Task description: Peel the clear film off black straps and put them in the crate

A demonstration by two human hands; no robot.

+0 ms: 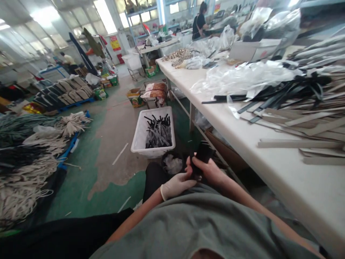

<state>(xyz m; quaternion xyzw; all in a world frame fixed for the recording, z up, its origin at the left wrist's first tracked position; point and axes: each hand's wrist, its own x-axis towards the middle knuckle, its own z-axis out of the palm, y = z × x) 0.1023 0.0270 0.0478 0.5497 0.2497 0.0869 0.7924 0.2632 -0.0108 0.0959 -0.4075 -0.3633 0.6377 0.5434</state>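
My right hand [207, 171] is bare and closed around a flat black piece [204, 152] with a squared end, held low in front of my lap. Whether it is one piece or a stack of straps I cannot make out. My left hand [178, 184], in a pale glove with bare fingertips, is closed at the lower end of the same black piece, and its fingers partly hide it. Just beyond my hands is a white plastic bin [134, 144] with many black straps [159, 131] inside. A dark bucket lined with clear plastic [173, 164] stands between bin and knees.
A long white table [272, 172] runs along my right, bearing beige strips [304, 124], black straps [299, 90] and clear plastic bags [242, 77]. Bundles of beige cords [24, 180] lie on a pallet to the left. A person [198, 23] works at the back.
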